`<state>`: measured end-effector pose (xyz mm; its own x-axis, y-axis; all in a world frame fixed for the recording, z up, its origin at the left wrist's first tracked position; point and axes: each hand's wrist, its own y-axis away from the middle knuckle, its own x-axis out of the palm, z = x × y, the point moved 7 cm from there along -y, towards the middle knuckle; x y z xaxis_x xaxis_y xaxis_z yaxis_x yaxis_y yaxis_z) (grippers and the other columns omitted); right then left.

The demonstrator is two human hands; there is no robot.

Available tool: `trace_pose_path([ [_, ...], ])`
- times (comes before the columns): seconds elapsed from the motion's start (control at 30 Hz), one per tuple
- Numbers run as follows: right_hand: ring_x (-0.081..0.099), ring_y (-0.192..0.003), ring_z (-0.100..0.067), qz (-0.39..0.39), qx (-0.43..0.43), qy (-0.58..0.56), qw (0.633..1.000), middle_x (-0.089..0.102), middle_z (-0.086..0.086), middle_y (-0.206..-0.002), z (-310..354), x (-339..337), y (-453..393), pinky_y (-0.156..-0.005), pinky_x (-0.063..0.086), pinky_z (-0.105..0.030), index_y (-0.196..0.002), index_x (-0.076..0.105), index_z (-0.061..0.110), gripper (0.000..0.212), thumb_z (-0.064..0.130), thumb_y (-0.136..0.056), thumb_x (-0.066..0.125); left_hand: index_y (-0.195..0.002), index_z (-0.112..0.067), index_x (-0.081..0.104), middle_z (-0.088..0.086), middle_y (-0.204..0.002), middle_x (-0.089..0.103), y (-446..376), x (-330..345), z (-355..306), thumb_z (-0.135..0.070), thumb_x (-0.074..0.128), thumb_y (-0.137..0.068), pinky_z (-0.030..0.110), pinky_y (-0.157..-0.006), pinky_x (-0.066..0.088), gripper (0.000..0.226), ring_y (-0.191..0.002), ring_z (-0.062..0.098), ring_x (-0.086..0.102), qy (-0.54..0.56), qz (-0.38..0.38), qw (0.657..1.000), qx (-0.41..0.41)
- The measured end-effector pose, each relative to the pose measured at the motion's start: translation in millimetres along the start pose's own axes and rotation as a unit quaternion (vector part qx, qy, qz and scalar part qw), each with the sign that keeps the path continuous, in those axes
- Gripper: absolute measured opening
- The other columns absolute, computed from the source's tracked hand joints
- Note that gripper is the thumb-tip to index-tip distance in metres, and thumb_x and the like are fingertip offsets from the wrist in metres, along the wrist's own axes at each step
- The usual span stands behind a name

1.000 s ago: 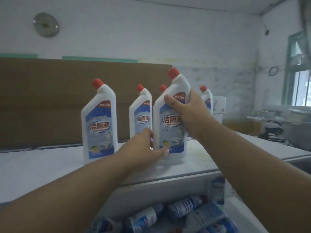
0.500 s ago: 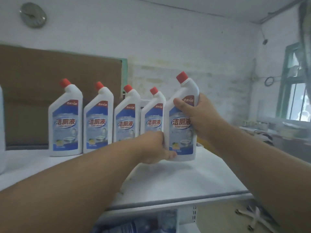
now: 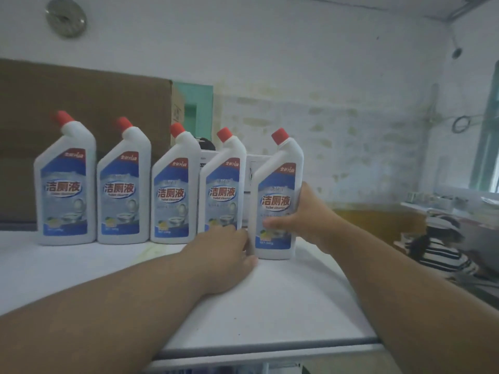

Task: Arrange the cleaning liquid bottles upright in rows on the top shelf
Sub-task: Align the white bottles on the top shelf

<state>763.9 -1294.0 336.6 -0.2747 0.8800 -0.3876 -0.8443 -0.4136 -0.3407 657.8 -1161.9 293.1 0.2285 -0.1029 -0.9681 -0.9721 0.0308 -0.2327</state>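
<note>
The fifth bottle [image 3: 275, 201], white with a red cap and a blue label, stands upright on the white top shelf [image 3: 270, 306] at the right end of a row. The right hand [image 3: 305, 220] wraps around its right side, thumb across the lower front of the label, fingers hidden behind the bottle. The left hand [image 3: 226, 255] rests on the shelf at the bottle's lower left edge, fingers curled against its side near the base; how firmly it grips cannot be told, since the fingertips are partly hidden between this bottle and its neighbour.

Just to the left stands the fourth bottle [image 3: 222, 184], its base partly covered by the left hand. Further left come the third bottle [image 3: 175, 190], the second bottle [image 3: 122, 187] and the first bottle [image 3: 64, 184], all upright, labels facing forward, slanted necks tipped to the left. The first two stand almost touching; small gaps separate the others.

Behind the row on the left leans a large brown cardboard sheet [image 3: 81, 103]. A round metal disc [image 3: 66, 16] hangs high on the white wall. At the far right a green window frame [image 3: 486, 147] shows, and below it a person in a striped top [image 3: 442, 255] sits beside a cluttered bench [image 3: 459, 203]
</note>
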Motion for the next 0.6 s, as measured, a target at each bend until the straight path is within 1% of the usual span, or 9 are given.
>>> trace_pose_path([
  [0.03, 0.073, -0.098, -0.021, 0.031, 0.008, 0.016, 0.999, 0.075, 0.005, -0.107, -6, 3, 3, -0.082, 0.061, -0.047, -0.121, 0.058, 0.027, 0.076, 0.008, -0.058, 0.096, -0.118, -0.029, 0.052, -0.004, -0.115, 0.052, 0, 0, 0, -0.057, 0.042, -0.097, 0.041, -0.098, 0.044, 0.036, -0.108, 0.019, 0.048, -0.006, 0.000, 1.000, -0.001],
  [0.07, 0.072, -0.099, -0.021, 0.042, 0.008, 0.030, 0.999, 0.074, 0.005, -0.108, -9, 5, 3, -0.083, 0.061, -0.046, -0.121, 0.058, 0.027, 0.076, 0.007, -0.057, 0.096, -0.119, -0.029, 0.051, -0.003, -0.116, 0.052, 0, 0, 0, -0.056, 0.041, -0.098, 0.042, -0.098, 0.044, 0.036, -0.109, 0.019, 0.048, -0.010, 0.001, 1.000, -0.003],
  [0.1, 0.072, -0.100, -0.020, 0.033, 0.008, 0.044, 0.998, 0.074, 0.006, -0.108, -11, 4, 2, -0.083, 0.061, -0.046, -0.120, 0.058, 0.028, 0.077, 0.009, -0.056, 0.097, -0.120, -0.028, 0.051, -0.003, -0.116, 0.052, 0, 0, 0, -0.055, 0.040, -0.098, 0.042, -0.099, 0.044, 0.037, -0.109, 0.019, 0.047, -0.013, 0.003, 1.000, -0.004],
  [0.17, 0.070, -0.099, -0.017, -0.011, 0.013, 0.074, 0.997, 0.071, 0.008, -0.109, -11, 1, -4, -0.084, 0.061, -0.044, -0.118, 0.054, 0.031, 0.077, 0.017, -0.056, 0.098, -0.121, -0.028, 0.051, -0.003, -0.116, 0.051, -1, 1, 0, -0.055, 0.039, -0.099, 0.042, -0.099, 0.043, 0.037, -0.109, 0.019, 0.046, -0.021, 0.008, 1.000, -0.003],
  [0.27, 0.068, -0.098, -0.016, -0.053, 0.013, 0.129, 0.990, 0.068, 0.009, -0.110, -12, 4, -10, -0.086, 0.060, -0.042, -0.118, 0.051, 0.031, 0.075, 0.024, -0.059, 0.097, -0.116, -0.028, 0.052, -0.003, -0.111, 0.050, -3, 3, 1, -0.055, 0.039, -0.099, 0.042, -0.096, 0.044, 0.034, -0.105, 0.018, 0.046, -0.026, 0.006, 1.000, 0.001],
  [0.43, 0.066, -0.103, -0.020, -0.064, 0.017, 0.150, 0.987, 0.067, 0.005, -0.114, -14, 8, -14, -0.089, 0.059, -0.043, -0.121, 0.050, 0.027, 0.070, 0.025, -0.066, 0.093, -0.105, -0.030, 0.052, -0.004, -0.105, 0.050, -6, 4, 4, -0.054, 0.040, -0.098, 0.042, -0.094, 0.045, 0.028, -0.103, 0.018, 0.045, -0.022, -0.004, 1.000, 0.002],
  [0.53, 0.067, -0.102, -0.021, -0.058, 0.018, 0.152, 0.987, 0.068, 0.003, -0.114, -14, 11, -13, -0.089, 0.059, -0.045, -0.119, 0.052, 0.025, 0.065, 0.025, -0.068, 0.092, -0.103, -0.029, 0.051, -0.003, -0.106, 0.050, -7, 4, 4, -0.053, 0.041, -0.098, 0.042, -0.094, 0.045, 0.026, -0.104, 0.019, 0.046, -0.023, -0.006, 1.000, 0.000],
  [0.6, 0.066, -0.104, -0.022, -0.056, 0.021, 0.144, 0.988, 0.067, 0.001, -0.116, -13, 11, -10, -0.091, 0.058, -0.044, -0.116, 0.051, 0.024, 0.059, 0.022, -0.072, 0.090, -0.103, -0.029, 0.051, -0.003, -0.106, 0.051, -7, 4, 3, -0.053, 0.041, -0.098, 0.042, -0.095, 0.046, 0.026, -0.104, 0.019, 0.046, -0.025, -0.007, 1.000, 0.002],
])
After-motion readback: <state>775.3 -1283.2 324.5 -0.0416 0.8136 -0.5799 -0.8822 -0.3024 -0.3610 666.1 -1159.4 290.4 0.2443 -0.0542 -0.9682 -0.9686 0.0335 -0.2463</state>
